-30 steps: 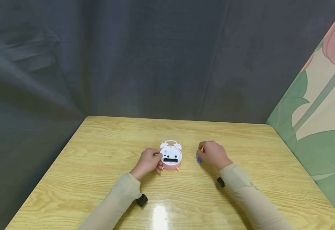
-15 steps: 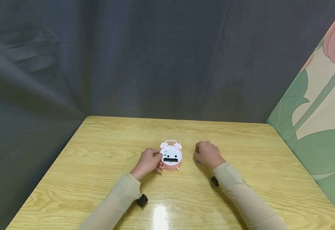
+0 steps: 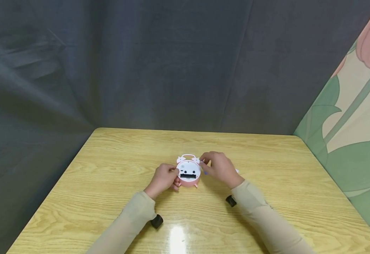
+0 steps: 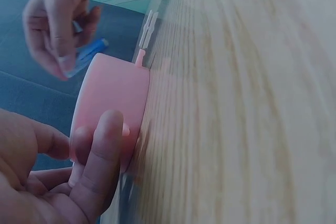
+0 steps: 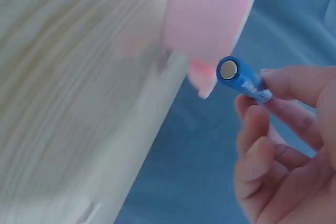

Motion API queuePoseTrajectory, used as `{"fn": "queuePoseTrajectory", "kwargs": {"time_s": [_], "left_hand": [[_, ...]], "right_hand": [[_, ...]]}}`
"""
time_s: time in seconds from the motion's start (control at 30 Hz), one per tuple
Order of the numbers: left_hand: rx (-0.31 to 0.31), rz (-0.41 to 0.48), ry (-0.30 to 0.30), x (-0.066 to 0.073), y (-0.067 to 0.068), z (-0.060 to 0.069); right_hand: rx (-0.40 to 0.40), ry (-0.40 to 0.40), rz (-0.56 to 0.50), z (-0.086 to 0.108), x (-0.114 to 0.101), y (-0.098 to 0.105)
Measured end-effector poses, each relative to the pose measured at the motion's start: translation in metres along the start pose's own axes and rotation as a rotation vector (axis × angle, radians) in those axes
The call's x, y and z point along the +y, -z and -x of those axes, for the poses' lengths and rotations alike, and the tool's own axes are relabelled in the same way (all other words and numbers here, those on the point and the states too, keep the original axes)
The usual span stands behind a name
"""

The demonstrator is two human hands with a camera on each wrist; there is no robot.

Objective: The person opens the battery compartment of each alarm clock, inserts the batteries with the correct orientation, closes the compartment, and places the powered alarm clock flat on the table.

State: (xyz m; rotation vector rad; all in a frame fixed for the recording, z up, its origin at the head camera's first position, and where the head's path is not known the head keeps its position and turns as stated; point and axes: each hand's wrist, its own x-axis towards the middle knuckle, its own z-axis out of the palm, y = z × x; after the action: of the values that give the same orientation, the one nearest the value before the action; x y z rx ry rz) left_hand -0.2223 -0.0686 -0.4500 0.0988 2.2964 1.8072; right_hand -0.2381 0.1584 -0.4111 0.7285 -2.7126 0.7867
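One round pink-and-white twin-bell alarm clock [image 3: 189,167] lies back-up on one pale wood-grain table [image 3: 124,148], the left hand's [image 3: 163,177] fingers gripping its side. The right hand [image 3: 222,168] pinches one blue cylindrical battery [image 5: 242,78] just beside it.

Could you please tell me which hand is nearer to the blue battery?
The right hand. It holds the blue battery. The left hand is farther: it grips the pink clock on the side away from the battery.
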Motion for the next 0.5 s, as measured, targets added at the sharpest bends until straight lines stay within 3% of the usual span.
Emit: {"fn": "queuePoseTrajectory", "kwargs": {"time_s": [0.17,0.5], "left_hand": [[0.004,-0.005,-0.007,-0.001,0.0,0.0],[-0.01,-0.004,-0.012,0.002,0.0,0.001]], "right_hand": [[0.028,0.088,-0.019,0.0,-0.017,-0.005],[0.019,0.266,0.075,0.001,-0.029,-0.022]]}}
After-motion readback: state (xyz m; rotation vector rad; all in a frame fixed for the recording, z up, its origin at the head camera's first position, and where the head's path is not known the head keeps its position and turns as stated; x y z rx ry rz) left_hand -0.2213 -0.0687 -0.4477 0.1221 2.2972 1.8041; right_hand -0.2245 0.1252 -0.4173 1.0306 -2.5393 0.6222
